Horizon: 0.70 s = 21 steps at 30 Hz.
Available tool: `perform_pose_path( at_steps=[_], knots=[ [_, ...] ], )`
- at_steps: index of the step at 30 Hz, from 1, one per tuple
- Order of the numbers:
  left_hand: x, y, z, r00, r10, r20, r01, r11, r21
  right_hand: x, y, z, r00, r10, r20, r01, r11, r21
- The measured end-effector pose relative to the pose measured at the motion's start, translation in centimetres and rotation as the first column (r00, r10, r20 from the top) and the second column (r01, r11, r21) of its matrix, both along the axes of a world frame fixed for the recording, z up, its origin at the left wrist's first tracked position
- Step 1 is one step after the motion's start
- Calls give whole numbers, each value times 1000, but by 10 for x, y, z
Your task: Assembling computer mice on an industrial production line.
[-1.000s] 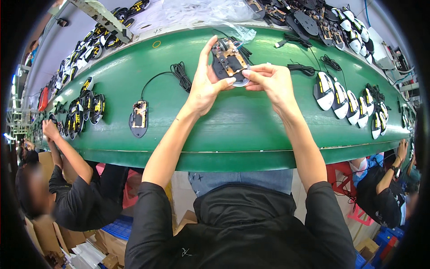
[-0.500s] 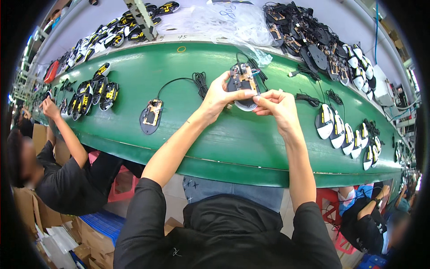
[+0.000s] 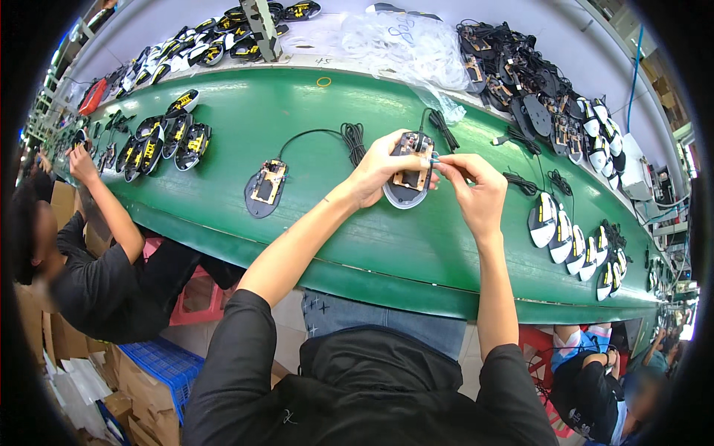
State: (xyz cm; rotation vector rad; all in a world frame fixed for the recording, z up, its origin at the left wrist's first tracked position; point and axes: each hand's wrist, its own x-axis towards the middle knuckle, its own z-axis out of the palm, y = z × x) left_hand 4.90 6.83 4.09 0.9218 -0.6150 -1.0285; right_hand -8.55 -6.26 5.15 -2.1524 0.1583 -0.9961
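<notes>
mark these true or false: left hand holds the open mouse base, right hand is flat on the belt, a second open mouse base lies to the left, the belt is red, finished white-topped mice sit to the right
1. The left hand holds the open mouse base: true.
2. The right hand lies flat on the belt: false, it is raised, fingertips pinching at the base's edge.
3. A second open mouse base lies to the left: true.
4. The belt is red: false, it is green.
5. White-topped mice sit to the right: true.
</notes>
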Motion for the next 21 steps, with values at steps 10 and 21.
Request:
perform_pose_path(
  at_steps=[10, 21],
  knots=[
    [-10, -5, -6, 938, 166, 305, -177, 984, 7, 0, 20, -13, 974, 134, -182, 14, 769, 639],
    [6, -4, 0, 931, 356, -85, -359, 933, -30, 3, 27, -12, 978, 170, -122, -96, 882, 461]
  ],
)
